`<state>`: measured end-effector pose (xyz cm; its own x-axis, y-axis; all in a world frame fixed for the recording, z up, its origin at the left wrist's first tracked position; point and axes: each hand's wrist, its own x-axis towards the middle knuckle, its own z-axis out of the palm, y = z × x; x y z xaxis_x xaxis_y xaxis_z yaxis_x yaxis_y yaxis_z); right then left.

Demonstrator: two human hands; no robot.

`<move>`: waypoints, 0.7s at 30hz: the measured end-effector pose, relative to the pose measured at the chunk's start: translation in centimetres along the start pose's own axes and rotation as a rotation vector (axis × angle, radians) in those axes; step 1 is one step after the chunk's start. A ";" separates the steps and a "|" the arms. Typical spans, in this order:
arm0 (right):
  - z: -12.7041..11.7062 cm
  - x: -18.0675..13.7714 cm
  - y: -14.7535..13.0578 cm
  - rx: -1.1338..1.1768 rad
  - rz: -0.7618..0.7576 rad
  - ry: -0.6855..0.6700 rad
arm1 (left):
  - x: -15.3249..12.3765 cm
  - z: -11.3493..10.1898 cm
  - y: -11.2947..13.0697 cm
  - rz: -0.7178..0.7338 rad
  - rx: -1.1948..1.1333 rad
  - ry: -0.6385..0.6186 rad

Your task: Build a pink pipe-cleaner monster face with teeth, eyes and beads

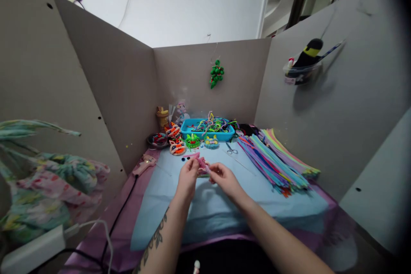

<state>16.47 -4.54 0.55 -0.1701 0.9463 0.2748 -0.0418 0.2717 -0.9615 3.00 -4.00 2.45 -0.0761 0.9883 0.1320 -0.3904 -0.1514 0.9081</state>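
Note:
Pinched between the fingers of my left hand (189, 174) is a small pink fuzzy pipe cleaner piece (202, 164). My right hand (224, 177) closes its thumb and fingertips on the other side of the same piece. Both hands hold it just above the blue cloth, and the fingers hide part of its shape. A loose pink pipe cleaner (192, 155) lies just beyond my left hand, with small dark round discs (183, 159) near it. Farther back sit a green pipe cleaner face (192, 141), a blue one (211, 142) and an orange one (177, 147).
Pipe cleaner bundles (272, 162) lie to the right, near scissors (231, 150). A blue tray (208, 135) of tangled pipe cleaners stands behind. A pink glue gun (146, 165) with a black cord rests at left. Grey panels (212, 62) surround the blue-covered table (272, 209).

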 end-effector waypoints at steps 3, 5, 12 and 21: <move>-0.4 0.6 0.4 -0.219 -0.044 -0.085 | -0.3 -0.5 0.8 -0.050 -0.172 0.061; -2.6 2.0 0.6 -0.591 -0.054 -0.008 | -0.6 -0.8 1.3 -0.052 -0.204 0.080; -11.2 5.3 2.5 -1.098 0.164 0.279 | -0.7 -0.9 2.0 -0.138 -0.365 0.121; -9.2 4.0 2.2 -1.015 0.077 0.293 | 1.1 -1.7 1.5 -0.110 -0.497 0.271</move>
<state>24.79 1.48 -0.36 0.1130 0.9357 0.3342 0.8241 0.0997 -0.5576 0.74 -3.18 3.27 -0.2171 0.9689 -0.1186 -0.7886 -0.1025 0.6064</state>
